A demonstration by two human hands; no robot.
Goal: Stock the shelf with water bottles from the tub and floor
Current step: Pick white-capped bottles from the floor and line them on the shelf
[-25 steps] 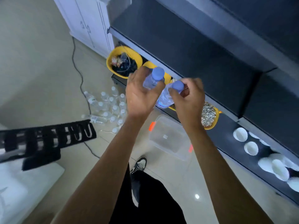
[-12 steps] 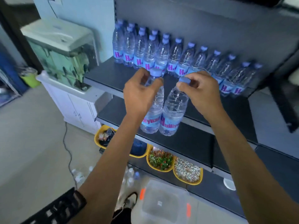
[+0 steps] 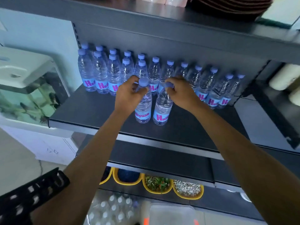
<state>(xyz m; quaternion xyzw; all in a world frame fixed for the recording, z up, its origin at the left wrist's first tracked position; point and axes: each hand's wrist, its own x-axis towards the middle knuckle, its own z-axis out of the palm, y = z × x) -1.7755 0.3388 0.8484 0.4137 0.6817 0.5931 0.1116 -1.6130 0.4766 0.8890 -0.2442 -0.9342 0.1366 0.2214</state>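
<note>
Across the middle of the view runs a dark shelf. Its front edge is pale and straight, and another board hangs close above. A row of water bottles fills the back, doubled at the left end and single toward the right. Bare board lies open between that row and the front edge, widest at the left.

Below, on the floor, a clear tub with orange clips sits beside a cluster of loose bottles; the tub's inside is too blurred to read. On a lower ledge stand three yellow bowls: one holds something dark blue, one has chopped green bits, and one has pale grains.

Both arms reach over the front edge. The left hand pinches the neck of the left bottle just under its blue cap, fingers curled. The right hand pinches the cap of the right bottle the same way. The two bottles stand upright, just beside each other, on the open strip in front of the row. I cannot tell whether their bases touch the board.
</note>
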